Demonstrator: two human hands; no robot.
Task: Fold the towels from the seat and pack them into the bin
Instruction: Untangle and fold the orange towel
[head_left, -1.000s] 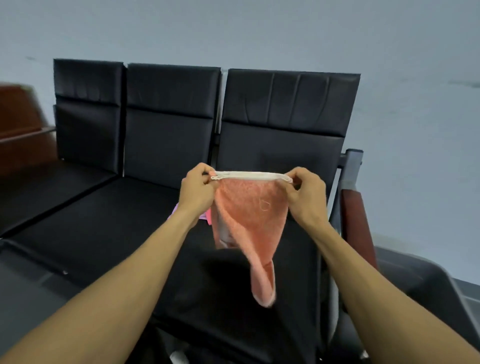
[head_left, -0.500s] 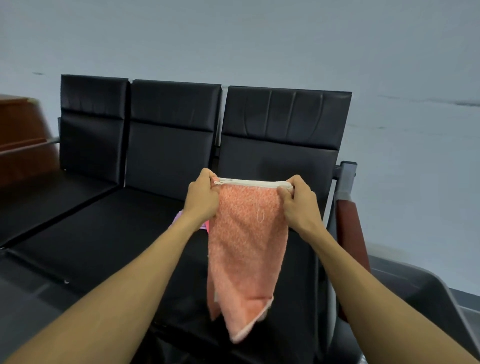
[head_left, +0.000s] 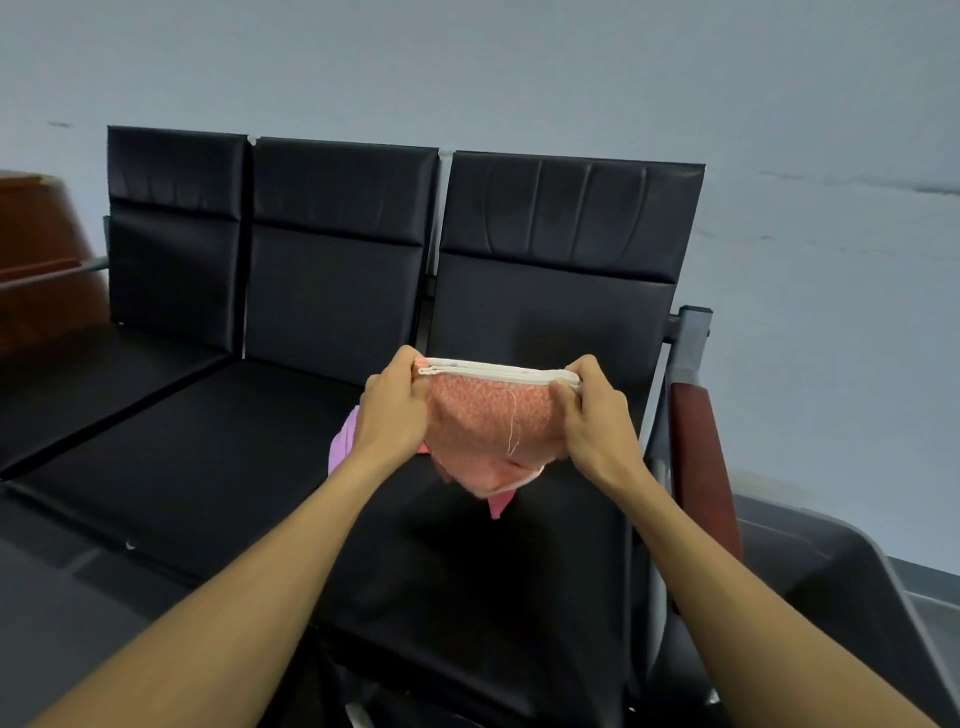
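An orange towel (head_left: 485, 423) with a white hem is held up over the right-hand seat (head_left: 467, 561) of a black bench. My left hand (head_left: 395, 410) pinches its top left corner and my right hand (head_left: 595, 415) pinches the top right corner. The hem is stretched level between them, and the towel's lower part bunches up just above the seat. Behind my left hand and under the orange towel lies a pink towel (head_left: 345, 441) on the seat, mostly hidden. The dark grey bin (head_left: 841, 571) stands on the floor to the right of the bench.
The bench has three black seats with backrests against a pale wall. A metal post and a red-brown armrest (head_left: 698, 457) stand between the right seat and the bin. A brown wooden piece of furniture (head_left: 36, 260) is at the far left.
The towel hung long and loose below my hands; now its lower end has swung up and bunches short under the hem. Both hands have kept their hold on the corners.
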